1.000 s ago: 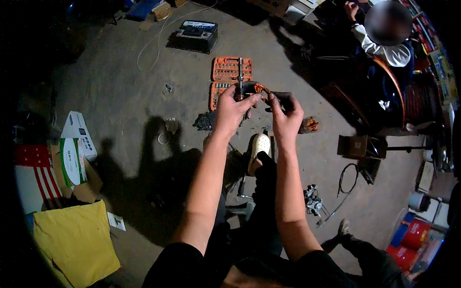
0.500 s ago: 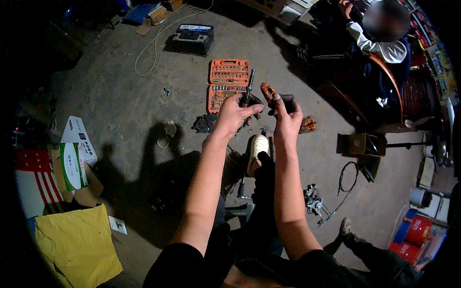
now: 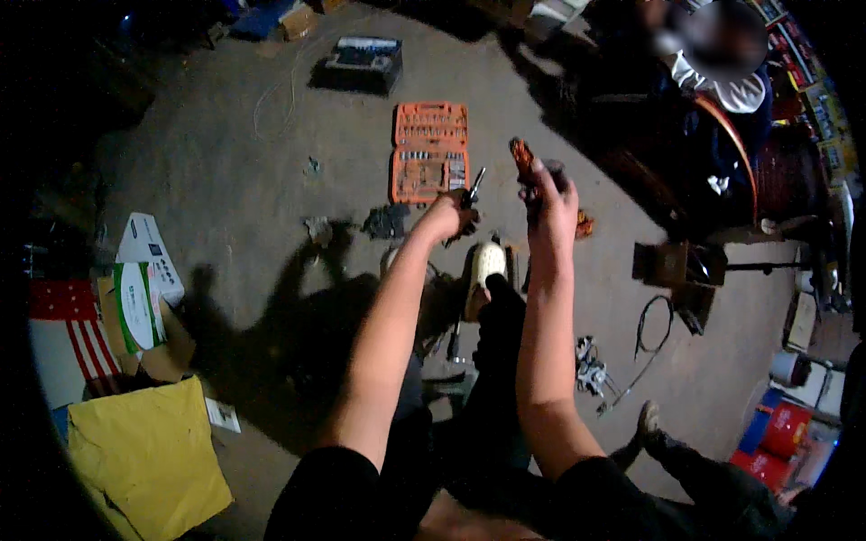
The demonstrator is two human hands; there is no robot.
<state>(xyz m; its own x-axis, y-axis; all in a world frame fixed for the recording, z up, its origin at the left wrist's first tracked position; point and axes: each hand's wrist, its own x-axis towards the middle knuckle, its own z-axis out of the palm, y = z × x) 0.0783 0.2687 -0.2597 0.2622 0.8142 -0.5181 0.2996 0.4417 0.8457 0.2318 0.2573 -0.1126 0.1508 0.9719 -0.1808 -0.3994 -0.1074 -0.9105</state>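
Head view: left hand [image 3: 448,216] is raised over the floor, fingers curled tight round a slim metal tool with a dark grip [image 3: 473,187]; the shaft sticks up and slightly right out of the fist. Right hand [image 3: 550,200] is just beside it, same height, closed on a rusty orange-brown metal part [image 3: 522,158] that pokes up above the fingertips, with something dark behind the fingers that I can't make out. The hands are near each other but apart, not touching. Past them on the grey concrete floor [image 3: 225,153] lies an open orange plastic socket-set case [image 3: 429,151], both halves flat, just beyond the left hand's tool. Farther back sits a dark rectangular tool case [image 3: 363,61]. Under the forearms is a cream-coloured shoe [image 3: 485,264] on the person's own foot. Left edge: yellow cloth sheet [image 3: 144,460] and a brown cardboard box [image 3: 153,334]. Right: black looped cable [image 3: 654,326] on the floor. Top right, another person in a white top [image 3: 735,88], seated, well apart.
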